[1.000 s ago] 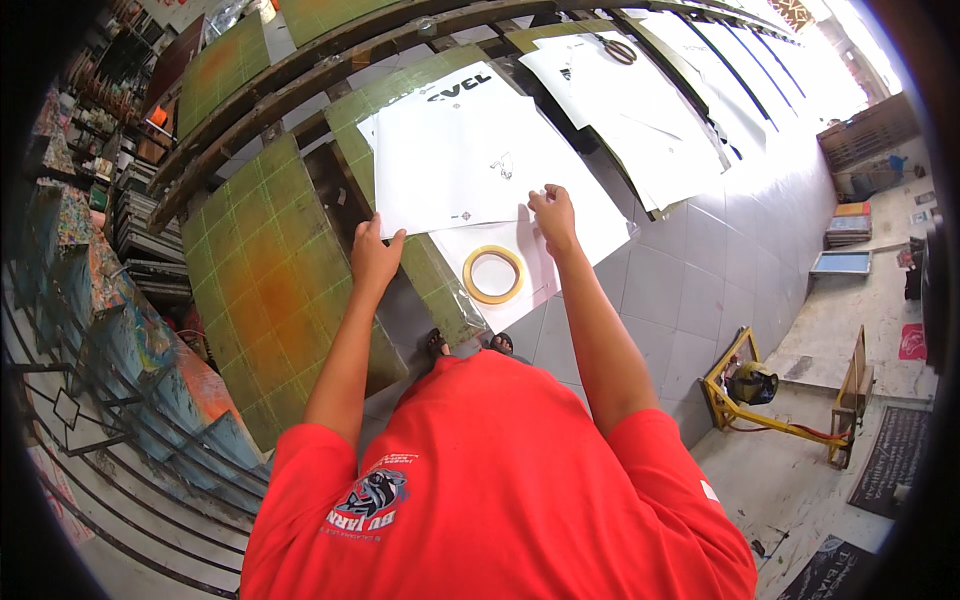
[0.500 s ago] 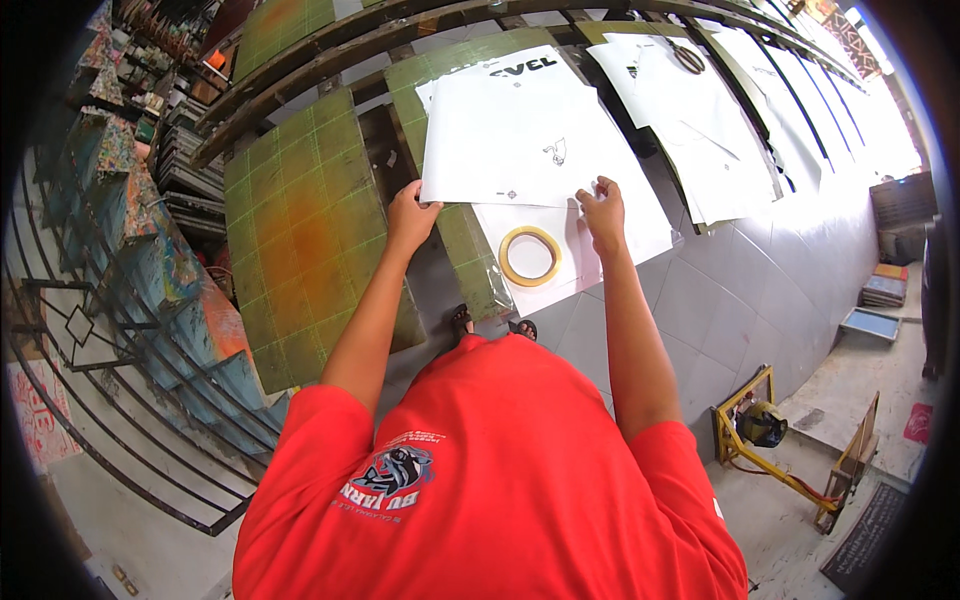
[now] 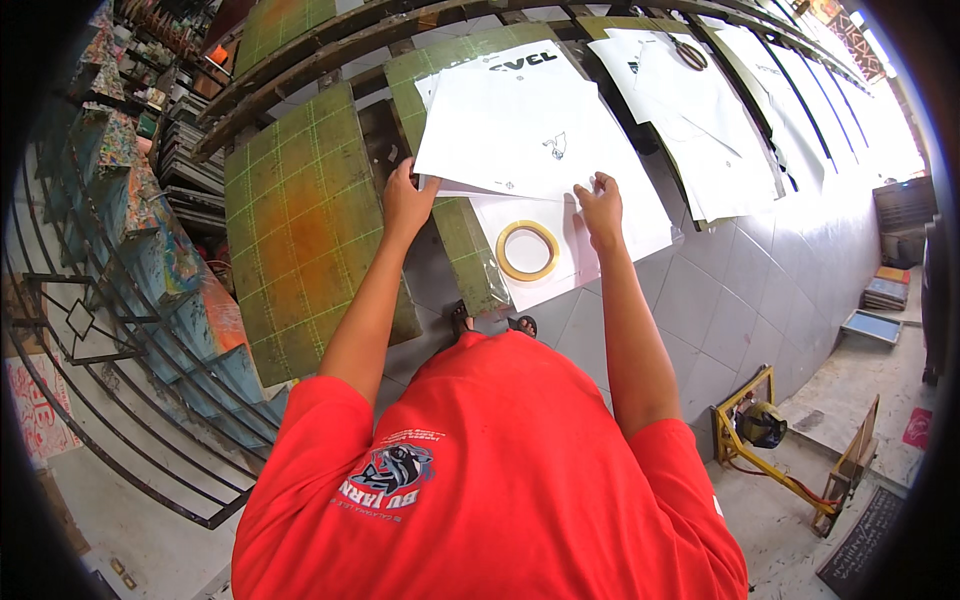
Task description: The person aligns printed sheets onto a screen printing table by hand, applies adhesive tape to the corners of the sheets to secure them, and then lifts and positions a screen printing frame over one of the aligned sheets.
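A white printed sheet of paper (image 3: 500,130) with black lettering and a small line drawing lies over other white sheets on a green gridded board (image 3: 465,250). My left hand (image 3: 408,202) pinches its near left corner, which is raised off the layer below. At the near right edge of the same sheet, my right hand (image 3: 601,208) has its thumb and fingertips closed on the paper. A roll of yellowish tape (image 3: 527,251) lies flat on the lower white sheet, between my hands and closer to me.
Another green board (image 3: 300,230) with an orange stain lies to the left. Scissors (image 3: 690,53) rest on more white sheets (image 3: 700,130) to the right. A dark rack rail (image 3: 340,62) runs behind. Curved black railings (image 3: 130,420) stand at left, a yellow frame (image 3: 765,440) at lower right.
The sheet's near left corner has shifted up and slightly left with my left hand, showing the layer beneath. My right hand and the tape roll have barely moved.
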